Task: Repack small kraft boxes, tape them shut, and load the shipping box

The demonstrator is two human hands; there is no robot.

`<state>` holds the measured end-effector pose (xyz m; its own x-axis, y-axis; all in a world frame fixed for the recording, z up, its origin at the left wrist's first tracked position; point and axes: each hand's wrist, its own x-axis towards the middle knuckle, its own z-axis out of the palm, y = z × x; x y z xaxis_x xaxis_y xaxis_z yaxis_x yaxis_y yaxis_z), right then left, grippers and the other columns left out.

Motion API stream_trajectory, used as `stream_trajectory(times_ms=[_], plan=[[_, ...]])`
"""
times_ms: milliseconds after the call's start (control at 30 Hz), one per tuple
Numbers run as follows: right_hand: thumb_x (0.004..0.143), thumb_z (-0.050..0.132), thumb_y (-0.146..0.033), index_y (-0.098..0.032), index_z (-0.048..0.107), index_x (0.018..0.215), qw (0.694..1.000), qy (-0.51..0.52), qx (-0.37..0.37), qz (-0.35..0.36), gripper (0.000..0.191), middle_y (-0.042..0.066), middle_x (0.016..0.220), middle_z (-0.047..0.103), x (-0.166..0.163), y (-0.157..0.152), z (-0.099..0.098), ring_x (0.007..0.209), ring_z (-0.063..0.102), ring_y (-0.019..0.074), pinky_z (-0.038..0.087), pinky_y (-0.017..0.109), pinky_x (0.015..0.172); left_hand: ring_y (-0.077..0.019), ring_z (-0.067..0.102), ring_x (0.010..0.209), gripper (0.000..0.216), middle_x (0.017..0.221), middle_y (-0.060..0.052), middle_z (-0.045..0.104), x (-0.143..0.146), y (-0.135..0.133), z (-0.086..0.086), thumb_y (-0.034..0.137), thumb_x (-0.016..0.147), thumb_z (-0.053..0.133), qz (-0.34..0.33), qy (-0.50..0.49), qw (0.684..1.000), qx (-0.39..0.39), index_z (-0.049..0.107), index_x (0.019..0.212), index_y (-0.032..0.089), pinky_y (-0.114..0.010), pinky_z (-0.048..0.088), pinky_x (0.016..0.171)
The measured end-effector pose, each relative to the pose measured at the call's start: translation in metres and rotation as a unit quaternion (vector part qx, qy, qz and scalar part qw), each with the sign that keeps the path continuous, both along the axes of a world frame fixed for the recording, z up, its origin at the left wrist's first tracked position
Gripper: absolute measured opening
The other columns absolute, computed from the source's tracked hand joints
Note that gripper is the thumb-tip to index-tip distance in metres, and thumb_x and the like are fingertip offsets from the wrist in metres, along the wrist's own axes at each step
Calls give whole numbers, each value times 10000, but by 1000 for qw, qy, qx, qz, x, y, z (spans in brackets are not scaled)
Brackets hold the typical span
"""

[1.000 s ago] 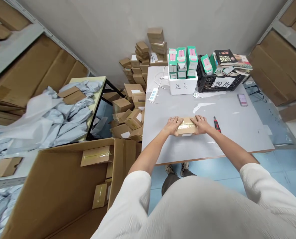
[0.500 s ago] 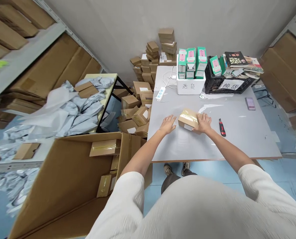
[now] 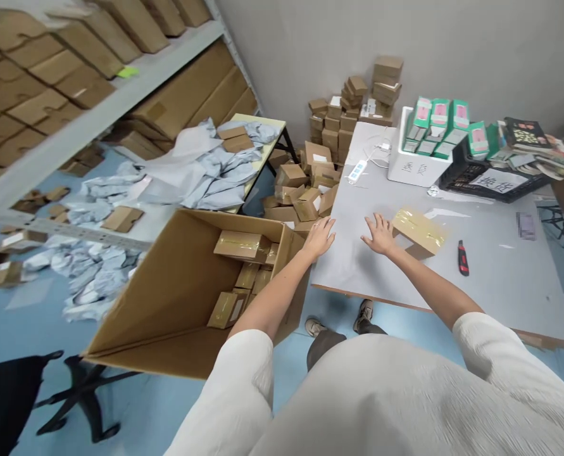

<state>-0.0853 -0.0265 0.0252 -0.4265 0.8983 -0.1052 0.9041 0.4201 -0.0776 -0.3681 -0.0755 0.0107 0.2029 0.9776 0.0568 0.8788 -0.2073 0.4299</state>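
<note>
A small cardboard box [image 3: 417, 232] sealed with yellowish tape lies on the grey table [image 3: 357, 269]. My right hand [image 3: 380, 234] is just left of it, fingers spread and holding nothing; whether it still touches the box's edge I cannot tell. Over the table's left edge hovers my left hand [image 3: 318, 239], empty, with its fingers apart. Below and left of that hand stands a large open carton [image 3: 168, 304] with several taped boxes [image 3: 244, 246] inside. To the right of the small box lies a red and black utility knife [image 3: 463, 258].
At the table's back are a white bin [image 3: 417, 166] of green boxes, a black crate [image 3: 471, 174] with books, and a power strip [image 3: 357, 171]. Cardboard boxes [image 3: 305, 202] pile up beyond the left edge. Shelving [image 3: 120, 95] and a black chair [image 3: 82, 392] stand left.
The view has swung left. My right hand has come off the box's right side and is now at its left. My left hand has shifted left to the table's edge.
</note>
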Motion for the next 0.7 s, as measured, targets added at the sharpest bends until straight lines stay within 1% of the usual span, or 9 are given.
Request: stream_trajectory(times_ms=[100, 200, 333, 433, 500, 567, 633, 700], plan=[[1059, 476, -559, -201, 258, 1770, 999, -1, -6, 37, 825, 263, 1822, 201, -55, -14, -6, 1637, 203, 474, 220, 684, 1240, -314, 404, 1614, 615, 1730, -157, 455, -54, -33, -4, 324, 1091, 419, 41, -20, 999, 20, 422, 1694, 199, -513, 339, 1334], [1067, 456, -532, -210, 252, 1776, 997, 9, -9, 82, 806, 255, 1820, 213, -120, -30, -11, 1618, 227, 477, 239, 678, 1228, -314, 428, 1592, 617, 1706, -168, 473, -115, -72, -15, 308, 1091, 407, 98, -28, 994, 26, 416, 1696, 187, -498, 359, 1324], [1064, 459, -486, -199, 311, 1764, 987, 29, -14, 156, 771, 237, 1823, 223, -213, -54, -16, 1602, 247, 465, 250, 658, 1234, -328, 484, 1540, 613, 1648, -173, 515, -197, -130, -39, 301, 1079, 416, 177, -31, 984, -12, 436, 1681, 189, -496, 395, 1299], [1054, 485, -456, -202, 316, 1767, 973, 28, -27, 225, 776, 234, 1815, 257, -278, -70, -21, 1583, 269, 472, 252, 671, 1230, -348, 515, 1503, 619, 1626, -176, 530, -250, -175, -60, 296, 1061, 433, 241, -39, 968, -49, 451, 1672, 202, -522, 430, 1274], [1056, 498, -456, -208, 341, 1759, 963, 29, -39, 265, 762, 231, 1803, 291, -315, -77, -26, 1573, 293, 463, 266, 663, 1226, -360, 537, 1474, 619, 1614, -175, 538, -279, -202, -74, 287, 1046, 451, 283, -45, 956, -63, 467, 1660, 211, -539, 447, 1260], [1063, 507, -464, -207, 390, 1737, 954, 26, -51, 295, 732, 231, 1790, 319, -348, -81, -33, 1569, 316, 448, 286, 643, 1224, -361, 553, 1457, 602, 1609, -173, 539, -301, -227, -90, 279, 1040, 461, 322, -48, 942, -75, 488, 1638, 213, -537, 452, 1257], [1068, 506, -450, -195, 440, 1709, 945, 13, -67, 318, 694, 234, 1778, 345, -376, -83, -44, 1568, 332, 435, 306, 623, 1219, -361, 559, 1454, 582, 1602, -179, 537, -318, -246, -107, 274, 1038, 461, 359, -51, 928, -91, 505, 1614, 203, -531, 453, 1257], [1071, 496, -414, -176, 483, 1679, 935, -9, -85, 344, 653, 235, 1769, 364, -403, -83, -58, 1568, 343, 421, 323, 603, 1216, -369, 558, 1455, 579, 1591, -191, 542, -331, -259, -128, 274, 1033, 463, 391, -57, 912, -111, 505, 1604, 194, -543, 463, 1246]])
